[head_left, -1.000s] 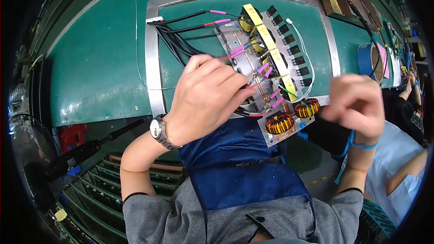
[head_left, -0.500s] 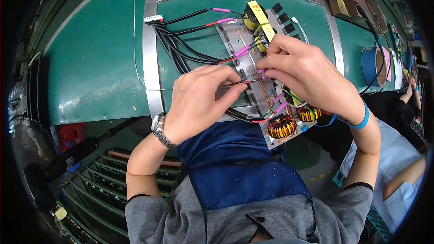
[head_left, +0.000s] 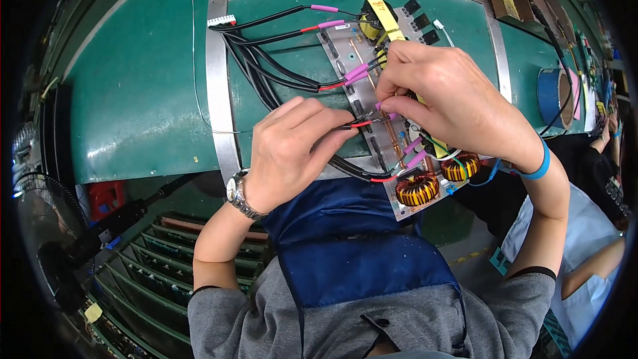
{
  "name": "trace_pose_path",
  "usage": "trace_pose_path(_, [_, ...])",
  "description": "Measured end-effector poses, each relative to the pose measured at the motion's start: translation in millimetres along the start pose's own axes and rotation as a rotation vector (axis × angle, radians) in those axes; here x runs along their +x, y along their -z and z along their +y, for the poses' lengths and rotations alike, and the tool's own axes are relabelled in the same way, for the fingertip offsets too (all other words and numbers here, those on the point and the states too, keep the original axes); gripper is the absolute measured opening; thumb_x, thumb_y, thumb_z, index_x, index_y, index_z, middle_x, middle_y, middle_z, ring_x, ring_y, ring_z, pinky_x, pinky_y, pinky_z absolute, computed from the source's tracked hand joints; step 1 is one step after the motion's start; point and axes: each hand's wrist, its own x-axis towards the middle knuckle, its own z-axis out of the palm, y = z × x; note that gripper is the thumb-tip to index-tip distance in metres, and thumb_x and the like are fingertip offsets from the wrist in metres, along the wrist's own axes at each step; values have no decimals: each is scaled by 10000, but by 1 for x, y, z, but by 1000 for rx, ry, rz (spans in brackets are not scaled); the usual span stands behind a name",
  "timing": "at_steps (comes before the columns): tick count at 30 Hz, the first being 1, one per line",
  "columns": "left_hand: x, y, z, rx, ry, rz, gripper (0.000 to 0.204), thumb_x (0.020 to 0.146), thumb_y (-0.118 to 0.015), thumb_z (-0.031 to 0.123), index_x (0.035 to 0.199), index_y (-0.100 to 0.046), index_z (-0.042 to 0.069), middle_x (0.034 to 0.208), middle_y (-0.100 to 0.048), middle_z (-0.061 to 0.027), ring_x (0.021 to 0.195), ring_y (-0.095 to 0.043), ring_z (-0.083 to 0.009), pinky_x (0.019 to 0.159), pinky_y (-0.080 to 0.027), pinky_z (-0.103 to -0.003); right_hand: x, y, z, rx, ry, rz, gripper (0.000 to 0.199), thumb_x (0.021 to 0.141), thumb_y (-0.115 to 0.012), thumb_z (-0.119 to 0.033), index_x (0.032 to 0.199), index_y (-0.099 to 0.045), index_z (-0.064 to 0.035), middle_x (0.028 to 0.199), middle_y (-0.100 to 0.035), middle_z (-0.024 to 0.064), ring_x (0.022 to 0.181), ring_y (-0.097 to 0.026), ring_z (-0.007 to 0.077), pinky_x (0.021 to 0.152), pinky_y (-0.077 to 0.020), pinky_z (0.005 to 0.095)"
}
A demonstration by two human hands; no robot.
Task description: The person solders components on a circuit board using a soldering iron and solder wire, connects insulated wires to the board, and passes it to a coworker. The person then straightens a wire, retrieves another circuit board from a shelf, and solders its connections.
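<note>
A circuit board lies tilted across the bench's front edge, bearing copper-wound ring coils and yellow-taped transformers. Black cables run onto it from a white connector, several ending in pink sleeves. My left hand pinches a pair of black cables with red sleeving near their ends. Over the board, my right hand pinches a pink sleeve at the end of these cables. The fingertips of both hands are close together, and the right hand covers part of the board.
Metal strips frame part of the green bench top. A blue tape roll stands at the right, below an open box. Under the bench at left is a rack of boards. Another person's arm shows at far right.
My left fingers have slid slightly back along the cables, baring more red sleeving. My right hand has shifted a little left, its fingers drawn in around the pink sleeve.
</note>
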Motion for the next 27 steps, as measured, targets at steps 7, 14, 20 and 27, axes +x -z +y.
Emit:
trace_pose_path(7, [-1,-1,0,5,-16,40,171,710,-776,97,853,-691,57,729,-599,-48,636,-563,-224,575,-465,-327,1,-11,-3,12,37,31,78,778,-682,-63,815,-636,-12,770,-553,89,687,-589,281,577,-450,368])
trace_pose_path(14, [0,-1,-1,3,-24,28,178,707,-778,101,859,-695,60,727,-597,-44,634,-562,-222,579,-467,-328,0,-14,2,40,63,55,73,775,-685,-68,805,-650,-12,756,-554,90,678,-588,280,571,-448,369])
trace_pose_path(20, [-2,-1,1,10,-35,27,181,705,-779,100,862,-697,62,728,-593,-42,643,-565,-220,582,-468,-328,0,-11,-4,13,25,7,93,801,-657,-114,784,-665,-24,809,-600,108,761,-624,321,632,-475,417])
trace_pose_path(27, [-2,-2,2,2,-49,17,191,698,-783,101,864,-697,63,737,-594,-40,660,-570,-217,593,-472,-325,2,-11,-3,32,-10,-23,112,799,-644,-124,745,-650,-27,792,-604,111,757,-622,324,632,-474,417])
